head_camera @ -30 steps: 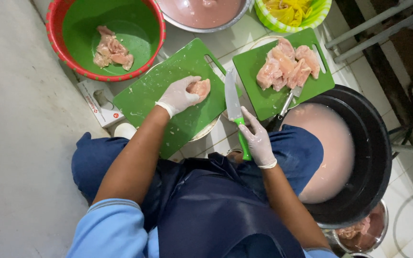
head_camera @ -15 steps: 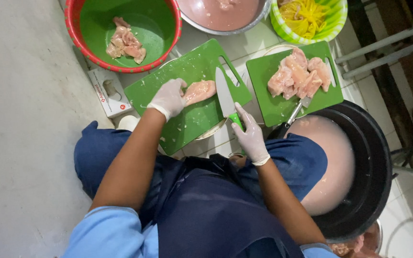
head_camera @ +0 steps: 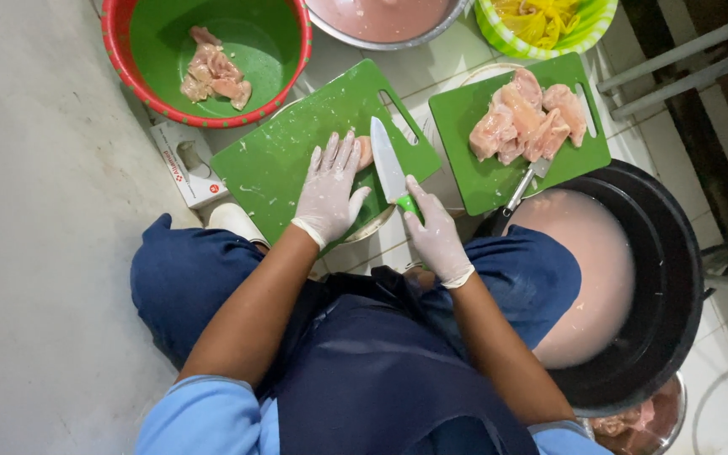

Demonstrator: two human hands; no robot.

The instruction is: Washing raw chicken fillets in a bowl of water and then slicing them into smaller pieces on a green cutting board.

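My left hand (head_camera: 330, 185), in a white glove, lies flat with spread fingers on a piece of raw chicken (head_camera: 366, 152) on the near green cutting board (head_camera: 280, 160). Most of that piece is hidden under the palm. My right hand (head_camera: 436, 236), also gloved, grips the green handle of a knife (head_camera: 389, 168). Its white blade points away from me and sits right beside the chicken piece, at its right edge.
A second green board (head_camera: 465, 181) with several raw chicken pieces (head_camera: 528, 118) lies to the right. A red-rimmed green basin (head_camera: 271, 25) holds cut chicken (head_camera: 212, 72). A big black tub (head_camera: 667, 295) of pinkish water stands at right. A small box (head_camera: 187, 164) lies left.
My left hand has flattened over the chicken, covering it. The knife has swung closer to the piece, blade now against its right side.
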